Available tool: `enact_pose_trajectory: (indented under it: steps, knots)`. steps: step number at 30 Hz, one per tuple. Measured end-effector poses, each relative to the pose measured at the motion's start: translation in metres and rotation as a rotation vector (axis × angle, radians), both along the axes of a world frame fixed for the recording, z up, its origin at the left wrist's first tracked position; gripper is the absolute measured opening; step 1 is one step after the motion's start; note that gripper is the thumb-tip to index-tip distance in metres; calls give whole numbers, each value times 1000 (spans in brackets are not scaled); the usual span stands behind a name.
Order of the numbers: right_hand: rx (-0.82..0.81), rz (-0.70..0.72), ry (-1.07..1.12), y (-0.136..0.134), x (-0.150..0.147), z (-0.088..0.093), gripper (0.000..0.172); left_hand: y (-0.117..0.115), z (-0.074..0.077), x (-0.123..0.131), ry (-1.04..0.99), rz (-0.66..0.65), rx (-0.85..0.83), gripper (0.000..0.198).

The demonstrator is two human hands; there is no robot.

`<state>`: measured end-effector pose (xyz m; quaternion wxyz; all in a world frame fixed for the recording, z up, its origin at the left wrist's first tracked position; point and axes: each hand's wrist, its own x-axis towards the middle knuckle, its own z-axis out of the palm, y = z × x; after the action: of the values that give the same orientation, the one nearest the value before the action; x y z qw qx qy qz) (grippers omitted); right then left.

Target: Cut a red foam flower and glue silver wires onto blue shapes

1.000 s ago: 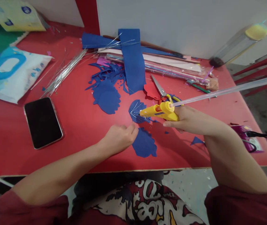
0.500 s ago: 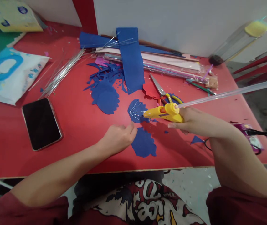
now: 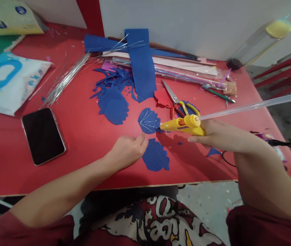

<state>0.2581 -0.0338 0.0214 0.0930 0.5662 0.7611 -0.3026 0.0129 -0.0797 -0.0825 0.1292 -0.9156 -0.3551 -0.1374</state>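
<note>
My right hand [image 3: 215, 135] is wrapped round a yellow hot glue gun [image 3: 183, 125], and a long clear glue stick [image 3: 250, 104] juts from its back. The gun's nozzle is at the right edge of a blue scalloped petal cutout [image 3: 149, 130], where thin silvery wires fan out from the left side. Just below and left of that petal, my left hand [image 3: 131, 149] is closed, thumb against fingers; whatever it may pinch is hidden. A second blue cutout [image 3: 156, 155] lies beside its fingertips. More blue cutouts [image 3: 113, 106] are stacked at the upper left.
Scissors [image 3: 177, 100] rest on a red cutout [image 3: 162, 97] behind the glue gun. A phone [image 3: 43, 136] lies at the left near a bundle of wires [image 3: 67, 80]. Blue scraps [image 3: 114, 80], a blue strip [image 3: 141, 65] and wrapped sticks [image 3: 186, 75] occupy the back of the red table [image 3: 89, 131].
My right hand has drawn the glue gun slightly right, its nozzle shifting from over the petal to the petal's right edge. My left hand has stayed closed in nearly the same place.
</note>
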Motion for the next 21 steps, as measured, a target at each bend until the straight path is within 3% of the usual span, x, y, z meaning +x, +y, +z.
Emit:
enact_pose_trajectory:
  steps: [6,10,14,21]
  knots:
    - [-46,-2,-60,0,4,-1,37,0,0,0,14,2,-56,30]
    - [2,6,-66,0,6,0,35,1,0,0,20,8,-30,27]
    - [-66,-50,-95,0,6,1,35,1,1,-1,11,-8,-16,22]
    - [-180,-150,51,2,-3,1,41,1,2,0,-18,-25,18,19]
